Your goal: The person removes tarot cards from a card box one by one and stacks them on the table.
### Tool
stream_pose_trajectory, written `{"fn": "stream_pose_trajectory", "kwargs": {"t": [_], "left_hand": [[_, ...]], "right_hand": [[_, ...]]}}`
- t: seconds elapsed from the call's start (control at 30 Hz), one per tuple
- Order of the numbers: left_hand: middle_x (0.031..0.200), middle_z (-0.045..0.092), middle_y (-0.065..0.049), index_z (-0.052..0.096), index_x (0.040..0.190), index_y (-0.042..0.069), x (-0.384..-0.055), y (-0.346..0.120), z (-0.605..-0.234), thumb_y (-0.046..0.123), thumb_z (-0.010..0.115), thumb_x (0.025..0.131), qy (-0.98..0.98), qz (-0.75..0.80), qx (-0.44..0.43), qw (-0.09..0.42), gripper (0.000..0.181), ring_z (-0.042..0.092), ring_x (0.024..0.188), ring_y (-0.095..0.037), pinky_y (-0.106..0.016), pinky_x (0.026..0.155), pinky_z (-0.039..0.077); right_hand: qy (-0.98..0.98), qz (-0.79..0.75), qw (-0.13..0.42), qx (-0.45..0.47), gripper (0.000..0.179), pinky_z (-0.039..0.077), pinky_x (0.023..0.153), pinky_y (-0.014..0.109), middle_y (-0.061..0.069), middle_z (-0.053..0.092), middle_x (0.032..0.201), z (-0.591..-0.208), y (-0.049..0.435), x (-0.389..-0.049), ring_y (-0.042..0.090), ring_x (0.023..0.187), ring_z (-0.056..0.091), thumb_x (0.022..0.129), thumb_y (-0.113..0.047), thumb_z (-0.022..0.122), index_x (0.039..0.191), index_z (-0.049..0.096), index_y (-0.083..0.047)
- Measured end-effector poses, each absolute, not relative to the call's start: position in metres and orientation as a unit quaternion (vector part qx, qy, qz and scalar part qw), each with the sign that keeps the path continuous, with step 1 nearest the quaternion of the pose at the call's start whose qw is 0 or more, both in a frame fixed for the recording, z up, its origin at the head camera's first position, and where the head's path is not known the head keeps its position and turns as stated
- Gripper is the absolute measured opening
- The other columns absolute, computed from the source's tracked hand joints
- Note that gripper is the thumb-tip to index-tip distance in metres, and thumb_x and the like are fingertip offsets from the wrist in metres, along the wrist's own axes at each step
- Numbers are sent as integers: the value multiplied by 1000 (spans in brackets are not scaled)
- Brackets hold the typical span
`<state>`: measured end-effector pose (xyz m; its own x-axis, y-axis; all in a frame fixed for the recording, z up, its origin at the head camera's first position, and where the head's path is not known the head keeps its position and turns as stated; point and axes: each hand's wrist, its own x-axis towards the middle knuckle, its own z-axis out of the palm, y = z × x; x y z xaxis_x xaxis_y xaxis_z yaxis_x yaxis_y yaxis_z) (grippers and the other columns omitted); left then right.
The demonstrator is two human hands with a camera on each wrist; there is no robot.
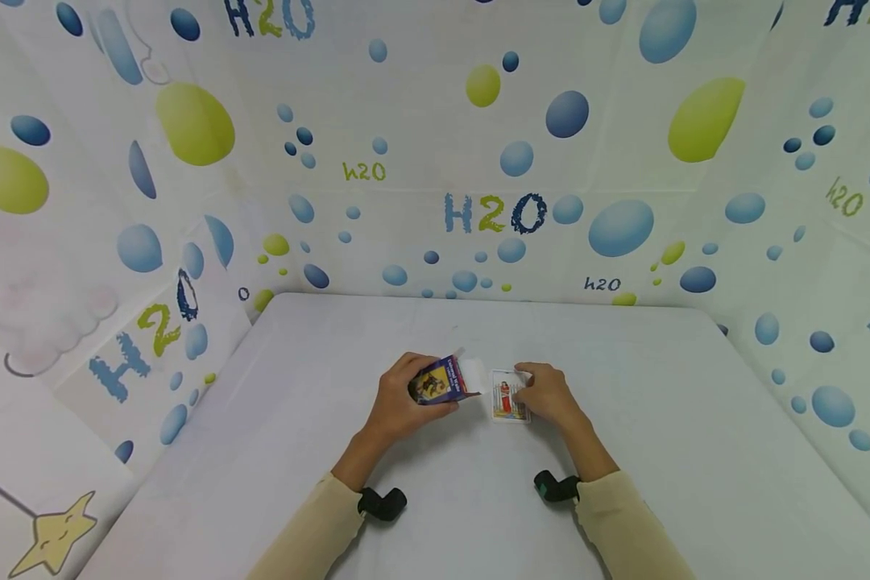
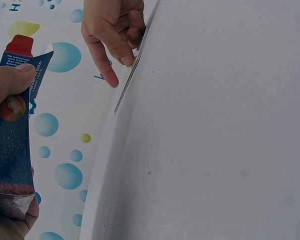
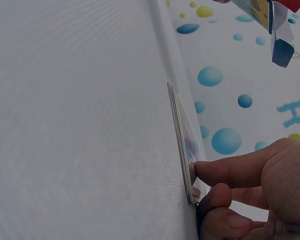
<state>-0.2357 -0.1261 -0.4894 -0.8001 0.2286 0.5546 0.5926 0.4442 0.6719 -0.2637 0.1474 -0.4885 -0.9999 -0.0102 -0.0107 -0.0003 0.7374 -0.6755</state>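
Lettered cloth [image 1: 420, 105] and box [image 1: 438, 383]
Beyond the left hand [image 1: 397, 407], cloth reads "H2O"; the box it grips says "color icons by Mary".

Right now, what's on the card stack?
The right hand touches the card stack; its top card shows a figure in red. The part under the fingers is hidden.

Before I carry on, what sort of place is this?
Probably an indoor recording booth: a plain white table, a bubble-printed curtain around it, and black wrist cameras on the person.
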Motion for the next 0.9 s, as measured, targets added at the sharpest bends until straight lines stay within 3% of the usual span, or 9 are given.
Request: {"fn": "stream_pose_trajectory", "kwargs": {"t": [0.37,0.9], "left_hand": [[120,61,2,65,126,13,-236,-126,-490,29,96,69,-823,-467,-252,202,67,58,107,-14,-36,92,54],[119,61,3,65,126,13,-236,-124,-491,29,96,68,-823,-463,-255,207,67,58,107,-14,-37,93,54]], "right_hand": [[925,-380,20,-1,59,47,56,28,13,64,92,-489,149,-264,18,65,60,83,-7,78,139,59,-1],[917,-396,42,9,62,47,53,26,11,63,88,-486,151,-265,16,60,61,84,-5,79,142,55,0]]}}
